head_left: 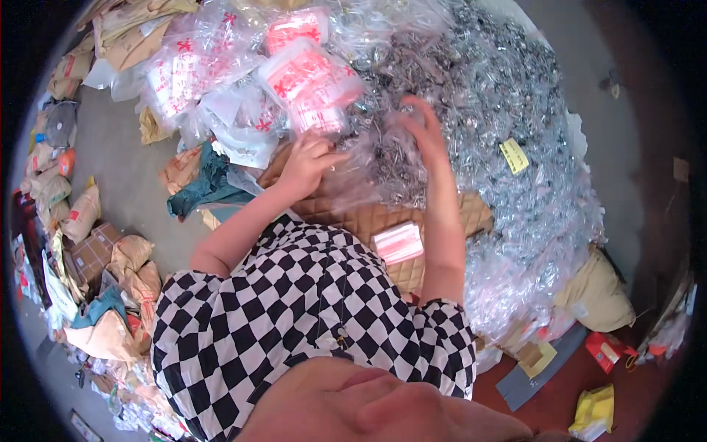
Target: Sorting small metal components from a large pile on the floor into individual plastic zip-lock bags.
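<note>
At frame centre, a clear plastic bag (368,166) of small metal parts is held between two hands: the left hand (308,158) is closed in a narrow grip on its edge, while the right hand (423,132) is spread flat against it. Three red-printed packets (313,81) are counted at upper centre, and one small pink packet (398,242) lies on the quilted tan cushion (368,221). The heap of bagged metal parts (508,110) at upper right is too dense to be counted.
</note>
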`<move>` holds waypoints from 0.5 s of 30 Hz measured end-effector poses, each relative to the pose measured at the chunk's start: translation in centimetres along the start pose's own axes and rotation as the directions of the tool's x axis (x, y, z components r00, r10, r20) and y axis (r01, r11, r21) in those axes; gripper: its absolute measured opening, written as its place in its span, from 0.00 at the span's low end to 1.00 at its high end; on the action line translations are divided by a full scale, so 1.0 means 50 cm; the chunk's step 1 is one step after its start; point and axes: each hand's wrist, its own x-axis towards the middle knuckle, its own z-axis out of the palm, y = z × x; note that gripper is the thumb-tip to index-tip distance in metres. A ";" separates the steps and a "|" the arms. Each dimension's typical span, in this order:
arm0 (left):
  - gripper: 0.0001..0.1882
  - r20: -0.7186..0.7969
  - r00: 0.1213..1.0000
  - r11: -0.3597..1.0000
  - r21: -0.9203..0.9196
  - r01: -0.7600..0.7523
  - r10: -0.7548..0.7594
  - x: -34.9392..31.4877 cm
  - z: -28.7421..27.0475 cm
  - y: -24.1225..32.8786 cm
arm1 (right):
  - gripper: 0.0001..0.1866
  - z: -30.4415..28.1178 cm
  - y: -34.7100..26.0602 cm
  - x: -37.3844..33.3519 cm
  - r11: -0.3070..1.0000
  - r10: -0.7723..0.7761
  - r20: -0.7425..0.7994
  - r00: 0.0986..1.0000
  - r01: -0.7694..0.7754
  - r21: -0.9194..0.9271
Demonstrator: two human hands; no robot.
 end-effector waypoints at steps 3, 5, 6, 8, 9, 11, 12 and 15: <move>0.29 0.012 0.994 0.992 -0.068 0.105 -0.105 -0.004 -0.033 -0.011 | 0.36 0.118 -0.121 0.149 0.965 0.259 -0.059 0.964 -0.257 0.046; 0.28 0.594 0.637 0.732 -0.115 0.672 -0.491 0.028 -0.109 0.061 | 0.38 0.133 -0.069 0.256 0.962 0.272 -0.118 0.955 -0.270 0.031; 0.28 0.585 0.644 0.738 -0.111 0.665 -0.493 0.016 -0.109 0.058 | 0.41 0.147 -0.026 0.322 0.959 0.282 -0.184 0.942 -0.279 0.042; 0.27 0.351 0.858 0.884 -0.143 0.445 -0.374 -0.004 -0.069 0.034 | 0.39 0.119 0.088 0.417 0.976 0.215 -0.250 0.944 -0.201 0.082; 0.27 0.352 0.863 0.891 -0.139 0.432 -0.363 -0.009 -0.054 0.023 | 0.38 0.121 0.117 0.445 0.982 0.170 -0.277 0.946 -0.141 0.123; 0.27 0.134 0.935 0.891 -0.285 0.355 -0.330 -0.035 -0.037 0.007 | 0.32 0.171 0.093 0.453 0.929 0.248 -0.443 0.862 -0.342 -0.145; 0.21 0.227 0.885 0.844 -0.275 0.459 -0.407 -0.050 -0.055 0.018 | 0.29 0.203 0.071 0.433 0.932 0.191 -0.420 0.887 -0.298 -0.205; 0.14 0.166 0.909 0.864 -0.286 0.415 -0.382 -0.056 -0.042 0.003 | 0.26 0.190 0.006 0.375 0.973 0.231 -0.319 0.919 -0.217 0.079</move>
